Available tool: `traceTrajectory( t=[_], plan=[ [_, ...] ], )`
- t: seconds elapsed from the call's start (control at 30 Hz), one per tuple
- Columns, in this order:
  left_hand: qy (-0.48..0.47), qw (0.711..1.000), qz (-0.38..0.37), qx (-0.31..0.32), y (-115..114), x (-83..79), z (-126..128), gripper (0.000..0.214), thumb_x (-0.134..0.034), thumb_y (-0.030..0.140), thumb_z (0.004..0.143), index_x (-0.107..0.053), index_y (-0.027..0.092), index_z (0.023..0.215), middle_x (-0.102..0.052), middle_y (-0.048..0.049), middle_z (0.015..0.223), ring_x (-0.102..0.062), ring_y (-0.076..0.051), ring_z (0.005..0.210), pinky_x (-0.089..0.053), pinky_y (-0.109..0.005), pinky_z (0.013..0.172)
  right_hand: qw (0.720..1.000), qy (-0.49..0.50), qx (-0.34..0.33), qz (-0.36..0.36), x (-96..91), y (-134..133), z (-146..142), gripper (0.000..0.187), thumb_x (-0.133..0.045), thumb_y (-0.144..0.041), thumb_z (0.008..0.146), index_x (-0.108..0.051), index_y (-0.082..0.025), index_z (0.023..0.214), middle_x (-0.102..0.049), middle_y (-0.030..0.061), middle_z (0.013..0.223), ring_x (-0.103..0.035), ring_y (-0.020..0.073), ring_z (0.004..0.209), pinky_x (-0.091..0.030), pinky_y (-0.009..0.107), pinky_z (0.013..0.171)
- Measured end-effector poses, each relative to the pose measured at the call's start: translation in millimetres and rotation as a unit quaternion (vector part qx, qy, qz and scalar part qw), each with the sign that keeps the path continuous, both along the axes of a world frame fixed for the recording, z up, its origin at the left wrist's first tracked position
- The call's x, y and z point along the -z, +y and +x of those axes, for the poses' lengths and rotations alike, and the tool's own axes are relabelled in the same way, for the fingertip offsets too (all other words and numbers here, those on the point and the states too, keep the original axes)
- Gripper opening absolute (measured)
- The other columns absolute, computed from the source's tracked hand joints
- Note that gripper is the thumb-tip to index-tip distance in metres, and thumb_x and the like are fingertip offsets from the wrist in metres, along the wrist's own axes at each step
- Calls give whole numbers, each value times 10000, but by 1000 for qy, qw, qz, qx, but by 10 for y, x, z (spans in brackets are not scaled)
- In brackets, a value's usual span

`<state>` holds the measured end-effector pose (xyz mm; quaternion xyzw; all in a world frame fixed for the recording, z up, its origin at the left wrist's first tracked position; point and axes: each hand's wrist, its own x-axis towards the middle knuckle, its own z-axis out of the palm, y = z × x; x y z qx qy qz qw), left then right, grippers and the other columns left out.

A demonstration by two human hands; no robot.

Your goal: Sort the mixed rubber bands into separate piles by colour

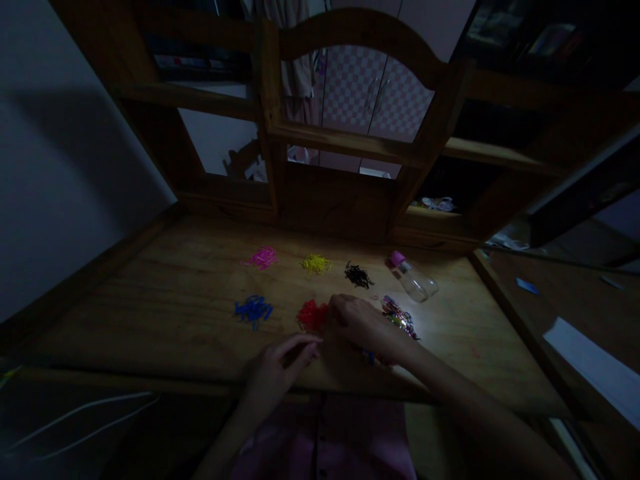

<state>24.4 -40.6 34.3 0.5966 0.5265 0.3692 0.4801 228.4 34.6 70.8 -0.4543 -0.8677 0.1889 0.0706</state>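
Observation:
My right hand [363, 323] is beside the right edge of a pile of small red loop-like pieces [313, 315]. Its fingers are bent together, hiding whatever is in them. Lower and to the left, my left hand [280, 363] has thumb and forefinger tips close together in a pinch; what they hold, if anything, is too small to make out. A multicoloured pile [399, 315] of similar thin pieces lies partly behind my right hand and forearm. To the left of the red pile is a blue pile [253, 309].
Farther back lie a pink pile [263, 258], a yellow pile [315, 263] and a black pile [358, 274]. A clear bottle with a pink cap [413, 280] rests on its side. A wooden shelf frame [345, 140] stands along the far edge of the wooden table [165, 293].

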Motion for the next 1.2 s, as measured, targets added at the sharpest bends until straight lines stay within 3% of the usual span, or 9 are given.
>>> traceTrajectory(
  t=[0.17, 0.3, 0.43, 0.53, 0.63, 0.73, 0.93, 1.07, 1.2],
  plan=[
    [-17, 1000, 19, 7, -5, 44, -5, 250, -527, 384, 898, -699, 227, 987, -714, -32, 877, -669, -178, 831, -536, -261, 774, 999, 28, 30, -11, 56, 93, -44, 236, -593, -61, 719, -576, -169, 928, -650, 22, 792, -567, 125, 663, -316, 207, 544],
    [-31, 999, 30, 2, 1, 117, -1, 249, -535, 391, 899, -693, 228, 1000, -711, -29, 868, -670, -177, 818, -533, -262, 758, 986, 134, 83, 57, -33, 559, -149, 301, -635, -59, 682, -601, -164, 962, -670, 4, 754, -611, 131, 670, -382, 199, 583],
    [-46, 999, 27, -3, -2, 184, -15, 265, -545, 404, 892, -687, 210, 1002, -711, -36, 868, -675, -183, 799, -543, -272, 735, 976, 162, 112, 98, -84, 1075, -337, 297, -614, -70, 721, -610, -149, 1007, -695, 35, 825, -644, 151, 754, -433, 218, 654],
    [-31, 999, 39, -11, -23, 201, -23, 260, -537, 401, 897, -684, 209, 995, -714, -37, 867, -680, -189, 800, -550, -287, 741, 970, 176, 123, 115, -150, 1188, -275, 236, -600, -94, 756, -632, -144, 984, -698, 46, 837, -651, 154, 760, -448, 224, 664],
    [30, 995, 92, -39, -71, 180, 59, 229, -519, 371, 912, -685, 225, 972, -714, -40, 949, -673, -201, 896, -535, -322, 836, 960, 191, 139, 148, -266, 993, 60, 195, -565, -127, 807, -650, -163, 979, -693, 50, 898, -645, 154, 804, -459, 234, 702],
    [89, 983, 149, -57, -145, 146, 291, 253, -475, 334, 937, -656, 237, 1084, -663, -61, 1161, -608, -222, 1103, -469, -382, 989, 948, 209, 150, 190, -354, 579, 538, 159, -560, -181, 842, -663, -184, 965, -689, 45, 900, -642, 163, 799, -478, 250, 702],
    [101, 981, 163, -17, -248, 186, 887, 582, -451, 336, 951, -255, 254, 1492, -258, -70, 1564, -215, -241, 1445, -233, -460, 1180, 931, 224, 257, 132, -157, -409, 1280, 171, -543, -259, 898, -658, -207, 1014, -688, 49, 903, -654, 181, 770, -510, 288, 693],
    [80, 985, 152, 3, -169, 194, 1082, 645, -452, 356, 950, -165, 254, 1519, -168, -56, 1593, -125, -245, 1466, -178, -473, 1193, 919, 229, 303, 108, 80, -832, 1461, 180, -554, -265, 897, -659, -217, 1035, -684, 56, 971, -652, 189, 823, -520, 297, 700],
    [7, 996, 91, 20, -67, 145, 1133, 593, -448, 389, 949, -253, 272, 1496, -229, -45, 1578, -180, -237, 1456, -173, -450, 1195, 924, 221, 290, 112, 153, -846, 1404, 186, -580, -211, 878, -657, -229, 1046, -678, 48, 969, -632, 184, 830, -505, 298, 704]
  ],
)
